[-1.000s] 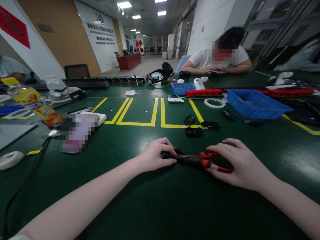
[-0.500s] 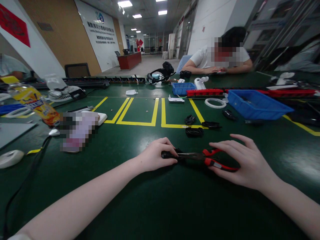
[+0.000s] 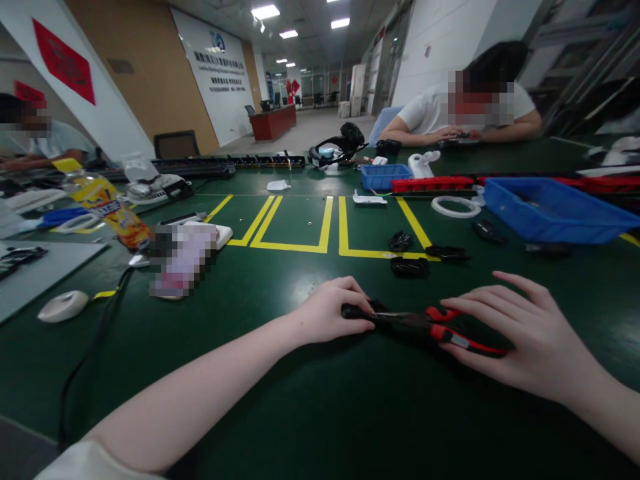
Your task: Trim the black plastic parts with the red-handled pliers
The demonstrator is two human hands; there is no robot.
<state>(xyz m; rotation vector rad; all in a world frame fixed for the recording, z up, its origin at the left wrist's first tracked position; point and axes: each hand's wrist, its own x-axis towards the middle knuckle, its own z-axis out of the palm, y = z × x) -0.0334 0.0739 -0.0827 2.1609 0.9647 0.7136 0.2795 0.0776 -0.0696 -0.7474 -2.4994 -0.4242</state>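
Observation:
Near the middle of the green table (image 3: 310, 413), my left hand (image 3: 337, 310) is closed round a small black part (image 3: 354, 312). To its right, my right hand (image 3: 515, 330) holds red-handled pliers (image 3: 440, 325), with the handles spread between thumb and fingers. The long jaws of the pliers point left and reach the black part at my left fingertips; exactly what they grip is too small to tell. Several black pieces lie just beyond my hands, one of them a dark oblong piece (image 3: 410, 267).
At the right stand a large blue bin (image 3: 560, 210) and a smaller blue bin (image 3: 385, 177), with a white ring (image 3: 455, 207) between. On the left are a phone (image 3: 185, 260), a bottle (image 3: 107, 207) and a black strap (image 3: 93, 353). A person (image 3: 465, 113) leans on the far side.
The whole view has turned a little to the left, so things appear further right. My hands still hold the black part and the pliers, whose handles look slightly wider apart.

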